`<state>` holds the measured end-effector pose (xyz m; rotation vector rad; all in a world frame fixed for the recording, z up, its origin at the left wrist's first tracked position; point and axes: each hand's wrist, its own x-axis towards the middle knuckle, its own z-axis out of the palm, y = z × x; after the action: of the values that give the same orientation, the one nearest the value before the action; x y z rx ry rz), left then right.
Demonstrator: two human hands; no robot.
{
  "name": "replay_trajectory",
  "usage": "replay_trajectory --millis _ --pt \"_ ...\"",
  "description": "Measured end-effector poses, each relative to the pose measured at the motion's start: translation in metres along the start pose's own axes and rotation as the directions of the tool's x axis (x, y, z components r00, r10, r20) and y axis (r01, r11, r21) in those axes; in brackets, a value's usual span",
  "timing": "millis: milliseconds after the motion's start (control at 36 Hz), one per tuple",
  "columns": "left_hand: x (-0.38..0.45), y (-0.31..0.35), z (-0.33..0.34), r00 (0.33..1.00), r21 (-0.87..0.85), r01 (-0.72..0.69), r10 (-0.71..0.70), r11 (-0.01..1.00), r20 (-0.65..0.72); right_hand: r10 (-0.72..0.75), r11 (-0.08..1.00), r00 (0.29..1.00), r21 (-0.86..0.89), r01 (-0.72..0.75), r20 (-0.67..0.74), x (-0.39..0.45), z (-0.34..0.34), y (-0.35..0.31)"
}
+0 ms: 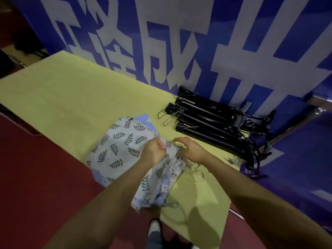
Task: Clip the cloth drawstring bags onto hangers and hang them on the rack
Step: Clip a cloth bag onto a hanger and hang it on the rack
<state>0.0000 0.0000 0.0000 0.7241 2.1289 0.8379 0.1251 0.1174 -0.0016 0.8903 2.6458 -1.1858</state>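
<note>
Gripping the leaf-print bag [124, 146] at its gathered end, both hands [177, 150] pinch cloth, its length running left-right.

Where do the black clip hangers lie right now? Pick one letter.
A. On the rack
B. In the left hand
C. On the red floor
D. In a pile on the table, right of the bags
D: the black clip hangers lie piled on the yellow-green table, to the right of the leaf-print bags that both hands work on.
</note>
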Motion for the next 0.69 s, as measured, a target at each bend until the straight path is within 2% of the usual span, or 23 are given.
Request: replay_trajectory --millis 111,222,278,333,417,556,611,694 --pt "0.001 -0.013 0.005 0.998 0.396 -0.053 0.035 0.917 0.051 0.030 1.000 0.999 -0.008 -0.031 -0.018 0.006 0.021 -0.002" --pt "-0.004 -0.017 0.007 0.990 0.505 -0.125 0.076 0.854 0.116 0.033 0.999 0.980 0.028 -0.028 -0.198 0.012 0.026 -0.001" --pt "-0.006 -0.015 0.006 0.987 0.518 -0.161 0.144 0.840 0.073 0.011 0.997 0.962 0.070 0.008 -0.274 0.014 0.025 -0.003" --pt "-0.007 -0.010 0.000 0.958 0.471 -0.243 0.285 0.848 -0.019 -0.030 0.991 0.944 0.114 0.072 -0.328 0.014 0.022 -0.011" --pt "-0.006 0.003 -0.015 0.917 0.393 -0.296 0.373 0.871 -0.137 -0.077 0.970 0.922 0.186 0.158 -0.380 0.014 0.014 -0.025" --pt "-0.002 0.034 -0.046 0.877 0.418 -0.409 0.475 0.811 -0.065 -0.040 0.953 0.892 0.250 0.169 -0.450 0.014 -0.006 -0.041" --pt "-0.005 0.044 -0.055 0.831 0.457 -0.498 0.556 0.737 0.009 -0.041 0.966 0.875 0.206 0.159 -0.482 0.012 -0.014 -0.043" --pt "-0.009 0.057 -0.063 0.756 0.636 -0.582 0.624 0.506 0.196 -0.067 0.989 0.845 0.073 0.125 -0.531 0.010 -0.028 -0.042"
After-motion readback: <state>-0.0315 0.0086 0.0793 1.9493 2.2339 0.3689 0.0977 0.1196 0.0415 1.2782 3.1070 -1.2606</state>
